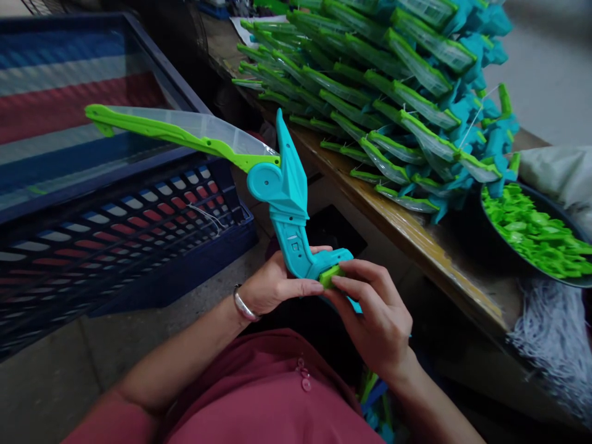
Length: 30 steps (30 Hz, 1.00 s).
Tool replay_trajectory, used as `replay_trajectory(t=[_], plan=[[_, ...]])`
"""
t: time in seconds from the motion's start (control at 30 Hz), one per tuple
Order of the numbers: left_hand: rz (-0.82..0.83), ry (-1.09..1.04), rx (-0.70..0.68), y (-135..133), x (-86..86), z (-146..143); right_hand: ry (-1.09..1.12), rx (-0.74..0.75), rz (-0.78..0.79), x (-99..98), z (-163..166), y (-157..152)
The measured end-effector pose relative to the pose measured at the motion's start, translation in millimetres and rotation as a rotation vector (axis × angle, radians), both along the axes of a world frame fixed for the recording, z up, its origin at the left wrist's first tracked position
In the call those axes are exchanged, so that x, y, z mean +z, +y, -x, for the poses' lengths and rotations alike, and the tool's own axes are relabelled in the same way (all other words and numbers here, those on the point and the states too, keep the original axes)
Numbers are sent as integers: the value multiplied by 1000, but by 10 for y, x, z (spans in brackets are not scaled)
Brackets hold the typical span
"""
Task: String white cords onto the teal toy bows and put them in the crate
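Note:
A turquoise plastic toy piece, like a toy bow or crossbow half, stands in front of me. From its round hub a bright green arm with a clear film web stretches to the left. My left hand is closed around the lower bend of the turquoise body, its thumb lying along the near side. At the lower end sits a small green part, pinched by the fingers of my right hand. Those fingers partly cover it, so its full shape is hidden.
Similar green and turquoise toy pieces are piled on the wooden table at right. A dark bowl holds small green parts. White strings hang by the table edge. A dark blue plastic crate stands at left.

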State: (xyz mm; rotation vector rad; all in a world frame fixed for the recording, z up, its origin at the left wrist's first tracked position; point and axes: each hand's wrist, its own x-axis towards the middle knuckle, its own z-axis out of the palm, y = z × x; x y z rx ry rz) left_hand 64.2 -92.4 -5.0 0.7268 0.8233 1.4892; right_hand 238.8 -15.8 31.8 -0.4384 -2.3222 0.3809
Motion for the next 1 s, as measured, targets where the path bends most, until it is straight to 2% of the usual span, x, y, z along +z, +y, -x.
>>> replay_trajectory(t=[0.2,0.3,0.4,0.53,0.67,0.73,0.83,1.0], plan=[[54,26,79,20,20,-72,-34,63,-74,-75,-45,-8],[84,46,109,22,-8,-96,-58,81,-64,-32,-57,-5],[100,78,116,9,-37,-91,-90,92,27,93,-56,42],[91,167,96,-15,-21,-86,-79,-11,160,205,-27,199],[115,272,127,-33,28,-110,-189,130,545,150,29,335],[129,381,167,-36,37,-121,-192,168,652,94,55,354],[121,481,210,-24,5,-130,-146,140,639,11,85,342],[100,466,232,54,-155,-138,-115,102,604,-102,90,353]])
